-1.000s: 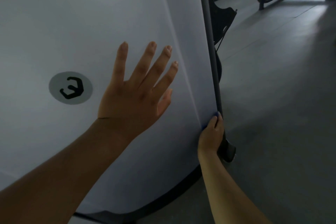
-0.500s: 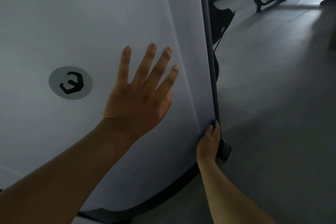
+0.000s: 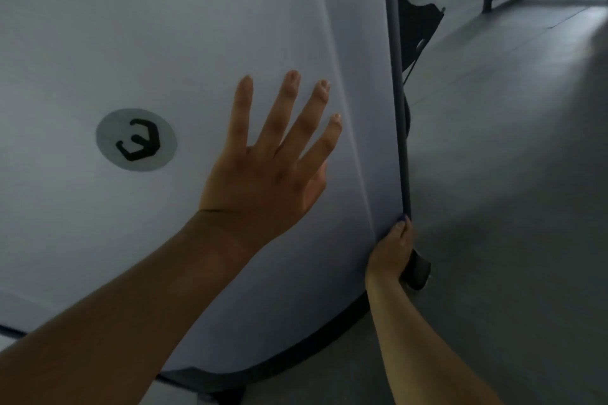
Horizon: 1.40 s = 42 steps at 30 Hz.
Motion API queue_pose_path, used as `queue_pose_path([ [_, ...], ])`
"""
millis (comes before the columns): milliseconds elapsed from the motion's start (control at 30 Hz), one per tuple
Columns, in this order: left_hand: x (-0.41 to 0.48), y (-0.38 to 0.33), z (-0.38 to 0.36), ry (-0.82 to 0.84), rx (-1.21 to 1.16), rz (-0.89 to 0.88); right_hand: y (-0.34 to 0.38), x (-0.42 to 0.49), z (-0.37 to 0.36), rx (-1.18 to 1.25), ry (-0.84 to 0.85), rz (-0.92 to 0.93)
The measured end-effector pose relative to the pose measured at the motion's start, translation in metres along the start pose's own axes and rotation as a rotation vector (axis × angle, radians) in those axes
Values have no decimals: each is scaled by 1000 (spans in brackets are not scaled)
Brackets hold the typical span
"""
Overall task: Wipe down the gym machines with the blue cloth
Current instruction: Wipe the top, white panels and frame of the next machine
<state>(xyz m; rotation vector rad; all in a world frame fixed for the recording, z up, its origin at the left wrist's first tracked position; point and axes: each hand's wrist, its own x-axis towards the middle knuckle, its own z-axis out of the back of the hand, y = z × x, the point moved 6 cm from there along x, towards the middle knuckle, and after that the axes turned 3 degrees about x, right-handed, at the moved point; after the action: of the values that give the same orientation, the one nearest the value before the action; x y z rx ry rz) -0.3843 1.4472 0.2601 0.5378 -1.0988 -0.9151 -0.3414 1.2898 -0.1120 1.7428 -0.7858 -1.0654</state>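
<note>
We face a white machine panel [image 3: 164, 26]
left hand [image 3: 263, 181] splayed flat on it; right hand [image 3: 391, 253] grips blue cloth [image 3: 401, 218] at its edge; grey floor [image 3: 510, 207] beyond

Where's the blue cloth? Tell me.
Head view, lower right: the blue cloth barely peeks above the right hand, against the dark post edging the white panel.

The machine panel [image 3: 164, 26] in front of you is plain pale white with a faint lilac-grey cast, no pattern. On it is a round light-grey sticker [image 3: 136, 139] printed with a black angular hexagon logo. A dark grey strip [image 3: 399, 76] edges the panel's right side; a black band [image 3: 296, 352] trims its curved bottom. A sliver of deep blue cloth [image 3: 400, 219] shows at the thumb tip of your right hand [image 3: 391, 251]. The floor [image 3: 510, 174] is flat mid grey.
</note>
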Motion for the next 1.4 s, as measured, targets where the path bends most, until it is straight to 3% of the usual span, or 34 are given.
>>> queue_pose_path([
  [133, -2, 1, 1, -19, 21, 3, 106, -51, -22, 125, 42, 303],
  [200, -2, 1, 1, -1, 19, 2, 109, -72, -22, 80, 68, 390],
  [367, -4, 4, 9, -19, -35, 32, 61, -94, -4, 110, 78, 86],
  [533, -36, 16, 25, -20, -87, 84, 147, -131, -28, 84, 238, 557],
  [600, -54, 26, 30, -31, -75, 90, 125, -127, -23, 67, 230, 513],
  [700, -72, 39, 33, -52, -49, 98, 104, -122, -15, 143, 176, 242],
  [733, -76, 41, 32, -58, -41, 100, 119, -126, -17, 140, 189, 272],
  [833, -82, 43, 28, -87, 10, 81, 177, -156, -32, 46, 318, 628],
  [900, -82, 42, 25, -98, 43, 71, 167, -160, -33, 2, 327, 716],
  [1033, -83, 40, 21, -103, 66, 71, 132, -142, -20, 97, 195, 365],
  [1100, -83, 40, 20, -111, 72, 73, 162, -150, -27, 79, 233, 454],
  [1200, -83, 39, 19, -114, 91, 68, 188, -170, -37, 26, 328, 750],
  [1267, -84, 40, 19, -114, 78, 70, 155, -157, -30, 54, 248, 631],
  [1333, -83, 40, 20, -111, 77, 73, 126, -146, -22, 143, 161, 337],
  [1400, -83, 40, 19, -109, 81, 74, 143, -150, -24, 124, 150, 365],
])
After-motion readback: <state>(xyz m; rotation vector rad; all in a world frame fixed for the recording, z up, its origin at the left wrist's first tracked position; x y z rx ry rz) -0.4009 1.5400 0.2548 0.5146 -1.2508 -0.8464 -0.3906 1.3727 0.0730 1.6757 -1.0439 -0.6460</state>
